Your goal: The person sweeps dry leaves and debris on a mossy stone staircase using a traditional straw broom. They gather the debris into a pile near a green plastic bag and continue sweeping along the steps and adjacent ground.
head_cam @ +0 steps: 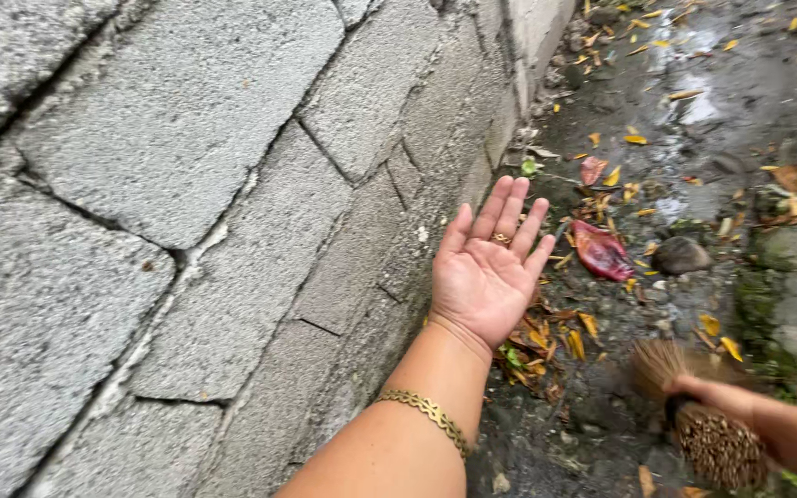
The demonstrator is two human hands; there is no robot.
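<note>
My left hand (pixel 489 267) is stretched out palm up with fingers apart, close to the grey block wall (pixel 186 212), holding nothing. It wears a ring and a gold bracelet on the wrist. My right hand (pixel 712 392) at the lower right grips a stick broom (pixel 694 406), whose brown bristles fan over the wet ground and look blurred. A pile of yellow and brown fallen leaves (pixel 546 341) lies at the foot of the wall just under my left hand.
A large red leaf (pixel 601 251) and a dark stone (pixel 681 255) lie on the wet, muddy ground (pixel 694 101). Several yellow leaves are scattered further off. Mossy patches (pixel 767 304) show at the right.
</note>
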